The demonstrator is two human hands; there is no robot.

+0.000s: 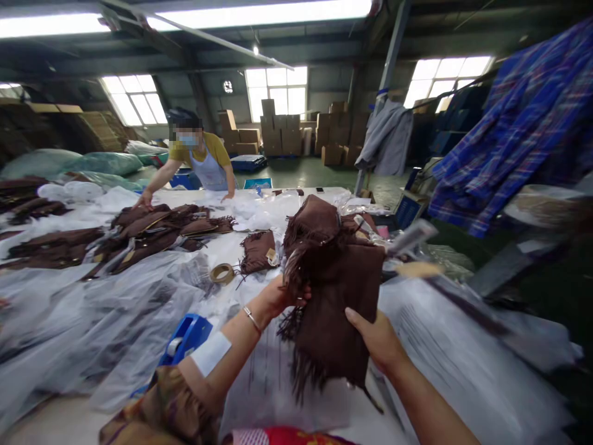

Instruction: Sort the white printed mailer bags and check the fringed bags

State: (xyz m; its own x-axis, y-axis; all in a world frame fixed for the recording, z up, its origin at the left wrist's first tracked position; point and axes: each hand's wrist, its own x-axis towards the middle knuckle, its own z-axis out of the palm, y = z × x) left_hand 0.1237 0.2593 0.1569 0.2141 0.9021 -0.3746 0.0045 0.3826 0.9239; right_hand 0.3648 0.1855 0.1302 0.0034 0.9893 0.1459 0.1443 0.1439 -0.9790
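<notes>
Both hands point(324, 315) on fringed brown garment point(338, 296), plastic-strewn table point(139, 309).

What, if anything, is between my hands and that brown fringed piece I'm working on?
Nothing visible. The left hand grips the brown fringed garment at its left edge, and the right hand holds its lower right side, both in direct contact. The garment is lifted above the clear plastic bags on the table; the blue tape dispenser sits off to the left.

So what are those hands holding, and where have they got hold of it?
Both hold one brown fringed garment above the table. The left hand grips its fringed left edge; the right hand pinches its lower right side.
</notes>
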